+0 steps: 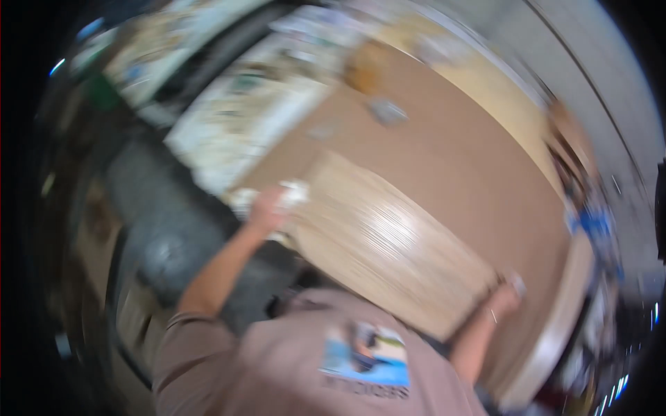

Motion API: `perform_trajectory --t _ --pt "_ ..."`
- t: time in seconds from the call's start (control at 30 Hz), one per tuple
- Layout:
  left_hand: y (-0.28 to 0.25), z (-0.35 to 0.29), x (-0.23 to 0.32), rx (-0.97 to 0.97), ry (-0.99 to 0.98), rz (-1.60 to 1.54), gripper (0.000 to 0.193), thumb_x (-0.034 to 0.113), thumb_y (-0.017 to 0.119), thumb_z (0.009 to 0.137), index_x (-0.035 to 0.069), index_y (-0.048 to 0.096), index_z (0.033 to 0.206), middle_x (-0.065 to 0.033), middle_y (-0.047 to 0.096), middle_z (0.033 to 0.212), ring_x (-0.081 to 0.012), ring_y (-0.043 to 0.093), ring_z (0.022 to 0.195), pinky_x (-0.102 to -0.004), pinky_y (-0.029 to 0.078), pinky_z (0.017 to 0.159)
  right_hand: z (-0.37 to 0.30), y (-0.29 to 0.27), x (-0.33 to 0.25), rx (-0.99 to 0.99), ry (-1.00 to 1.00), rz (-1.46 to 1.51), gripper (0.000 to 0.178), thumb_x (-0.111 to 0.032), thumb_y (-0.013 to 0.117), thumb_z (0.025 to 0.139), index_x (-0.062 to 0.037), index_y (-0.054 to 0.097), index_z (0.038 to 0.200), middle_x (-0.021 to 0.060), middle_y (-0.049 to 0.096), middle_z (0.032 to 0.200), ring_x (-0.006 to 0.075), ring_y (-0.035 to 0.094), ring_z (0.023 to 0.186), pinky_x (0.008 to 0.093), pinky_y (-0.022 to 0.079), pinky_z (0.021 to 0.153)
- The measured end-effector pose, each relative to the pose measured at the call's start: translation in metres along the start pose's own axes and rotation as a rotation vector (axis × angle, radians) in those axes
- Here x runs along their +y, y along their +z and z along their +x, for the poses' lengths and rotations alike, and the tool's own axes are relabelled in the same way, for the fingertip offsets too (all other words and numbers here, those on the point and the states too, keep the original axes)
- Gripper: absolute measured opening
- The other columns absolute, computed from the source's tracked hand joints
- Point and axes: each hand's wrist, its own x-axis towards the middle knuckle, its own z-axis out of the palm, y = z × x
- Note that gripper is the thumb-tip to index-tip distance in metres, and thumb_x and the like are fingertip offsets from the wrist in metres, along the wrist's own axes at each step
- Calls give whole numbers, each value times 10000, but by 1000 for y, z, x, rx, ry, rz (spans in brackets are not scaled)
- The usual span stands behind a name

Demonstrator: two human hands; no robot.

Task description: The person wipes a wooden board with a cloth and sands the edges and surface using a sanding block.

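A pale wood-grain panel point(388, 239) lies in front of my body on a larger brown board point(444, 159). At the panel's left end, my left hand point(267, 211) is closed on a crumpled white cloth or paper wad point(295, 193), which shows on both sides of the fingers. Over by the panel's right end is my right hand point(504, 298). A small whitish patch shows at its fingertips; motion blur hides whether it is held. Light reflects off the middle of the panel.
A small grey object point(387, 111) lies on the brown board, near an orange-brown patch point(365, 68). Beyond the left edge, a white surface point(239, 114) carries scattered bits. Dark padded-looking shapes point(163, 208) stand left. Blue and white items point(595, 225) sit at the right.
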Motion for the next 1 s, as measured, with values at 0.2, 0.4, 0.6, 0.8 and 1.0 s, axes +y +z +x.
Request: perform_trajectory --t 0.2,0.4,0.6,0.8,1.0 --pt "-13 -9 20 8 -19 146 448 202 748 747 79 634 1163 -154 645 1060 -375 628 960 -463 511 824 -17 12 -1 -10 285 897 205 -120 655 914 65 665 1001 96 661 928 203 631 771 369 561 719" --pt "-8 -4 61 -62 -58 263 447 228 751 727 117 614 1138 -100 616 1035 -329 601 990 -447 475 852 -3 -6 38 100 330 1029 223 -108 653 908 108 646 963 134 666 934 234 654 757 382 599 670" --pt "-12 -18 39 -16 -33 292 477 114 713 688 59 609 1151 -152 634 1034 -381 586 964 -484 462 826 -9 24 29 303 295 749 117 -60 683 858 43 638 894 68 644 850 177 612 718 348 527 614" --pt "-19 7 61 -150 61 381 502 54 699 677 43 595 1167 -136 591 1058 -361 559 969 -475 444 816 -3 19 21 255 338 999 107 -45 673 881 40 609 894 86 658 890 164 638 751 334 555 642" --pt "-39 27 64 -223 150 349 440 62 697 700 34 639 1134 -149 612 992 -363 584 902 -475 463 789 4 14 33 266 342 1020 113 -62 672 892 34 613 901 93 660 902 183 656 771 341 571 645"
